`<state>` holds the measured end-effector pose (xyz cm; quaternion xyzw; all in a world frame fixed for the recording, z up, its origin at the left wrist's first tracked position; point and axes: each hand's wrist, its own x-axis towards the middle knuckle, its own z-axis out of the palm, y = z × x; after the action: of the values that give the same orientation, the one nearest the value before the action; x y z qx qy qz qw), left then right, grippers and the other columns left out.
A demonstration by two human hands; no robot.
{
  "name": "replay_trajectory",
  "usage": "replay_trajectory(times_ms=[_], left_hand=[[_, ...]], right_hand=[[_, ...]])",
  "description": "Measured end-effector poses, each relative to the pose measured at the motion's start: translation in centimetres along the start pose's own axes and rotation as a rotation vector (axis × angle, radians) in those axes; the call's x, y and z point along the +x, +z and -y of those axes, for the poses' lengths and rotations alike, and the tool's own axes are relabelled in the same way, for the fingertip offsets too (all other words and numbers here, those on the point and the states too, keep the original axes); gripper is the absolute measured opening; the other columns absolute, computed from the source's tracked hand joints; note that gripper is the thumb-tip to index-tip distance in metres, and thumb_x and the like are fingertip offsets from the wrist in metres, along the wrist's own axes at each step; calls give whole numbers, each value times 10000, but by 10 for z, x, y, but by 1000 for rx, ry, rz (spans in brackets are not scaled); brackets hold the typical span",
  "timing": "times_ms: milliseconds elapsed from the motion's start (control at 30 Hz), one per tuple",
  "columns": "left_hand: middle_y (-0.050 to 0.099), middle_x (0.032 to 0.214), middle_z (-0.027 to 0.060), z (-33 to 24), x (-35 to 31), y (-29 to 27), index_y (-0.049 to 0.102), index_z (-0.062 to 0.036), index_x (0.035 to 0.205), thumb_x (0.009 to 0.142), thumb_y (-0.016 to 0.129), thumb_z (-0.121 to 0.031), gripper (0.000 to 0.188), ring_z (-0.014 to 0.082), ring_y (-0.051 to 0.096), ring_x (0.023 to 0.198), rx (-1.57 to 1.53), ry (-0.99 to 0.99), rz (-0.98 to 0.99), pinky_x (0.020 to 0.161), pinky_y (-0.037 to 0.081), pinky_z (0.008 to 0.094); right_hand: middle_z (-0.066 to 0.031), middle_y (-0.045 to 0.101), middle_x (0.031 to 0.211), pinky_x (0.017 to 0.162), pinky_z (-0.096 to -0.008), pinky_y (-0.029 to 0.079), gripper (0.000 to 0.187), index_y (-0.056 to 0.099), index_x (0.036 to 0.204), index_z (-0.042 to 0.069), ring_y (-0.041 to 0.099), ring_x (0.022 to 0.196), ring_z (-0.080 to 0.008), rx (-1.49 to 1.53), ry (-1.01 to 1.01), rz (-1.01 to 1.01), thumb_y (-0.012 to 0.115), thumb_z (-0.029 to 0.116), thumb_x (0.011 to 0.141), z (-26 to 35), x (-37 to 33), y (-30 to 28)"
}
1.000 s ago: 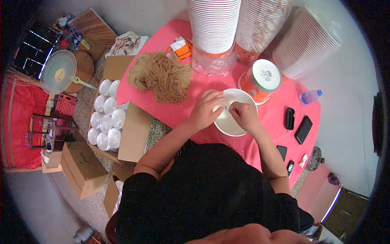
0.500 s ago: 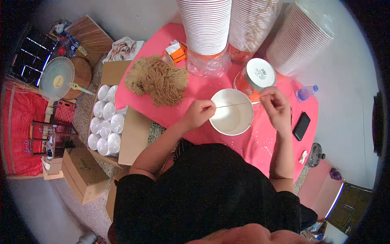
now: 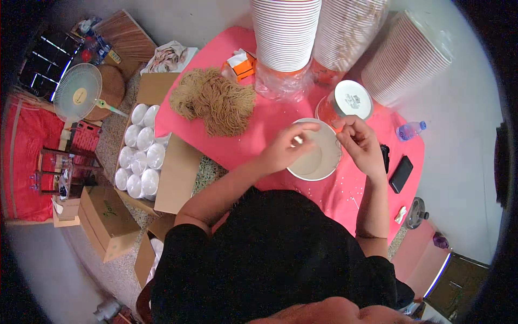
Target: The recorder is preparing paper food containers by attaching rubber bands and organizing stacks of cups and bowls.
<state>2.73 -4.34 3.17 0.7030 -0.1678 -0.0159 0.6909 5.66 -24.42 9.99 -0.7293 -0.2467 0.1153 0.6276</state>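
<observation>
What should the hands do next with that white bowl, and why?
Probably press the pinched fingertips down onto the inside of the white bowl. The left hand already reaches into the bowl, the right hand is pinched at its rim, and the bowl looks empty on the pink tablecloth.

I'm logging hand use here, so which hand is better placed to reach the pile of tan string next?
Probably the left hand: it rests on the white bowl's left side, nearer the tan string pile on the pink table. The right hand sits at the bowl's far rim.
</observation>
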Motion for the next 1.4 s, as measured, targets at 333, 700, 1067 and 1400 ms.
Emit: replay_trajectory(times_ms=[333,700,1067,1400], left_hand=[[580,862,51,-6,7,0,556,-13,868,900,474,-157,168,120,539,813,-378,-187,280,774,426,269],[562,779,43,26,-20,-37,521,-69,831,881,459,-172,130,157,540,739,-856,-668,360,741,450,323],[597,719,20,17,-26,-43,612,-27,869,838,589,-189,167,89,535,583,-251,-604,118,544,449,223],[643,746,76,16,-32,-30,639,-29,836,793,617,-174,152,165,610,641,402,-288,-92,589,472,292]], right_hand=[[62,387,637,498,-187,286,153,537,988,23,358,567,-19,-93,50,47,567,6,840,-2,-5,0],[87,327,618,512,-178,246,124,546,982,30,297,558,-11,-123,1,-278,545,5,861,-34,-13,-37],[54,378,612,519,-193,308,141,540,990,25,356,561,-33,-181,77,-301,547,17,850,-59,-23,-35],[-96,534,1133,540,-249,456,335,545,1082,43,574,644,-127,-660,-64,-215,627,22,758,-48,-25,30]])
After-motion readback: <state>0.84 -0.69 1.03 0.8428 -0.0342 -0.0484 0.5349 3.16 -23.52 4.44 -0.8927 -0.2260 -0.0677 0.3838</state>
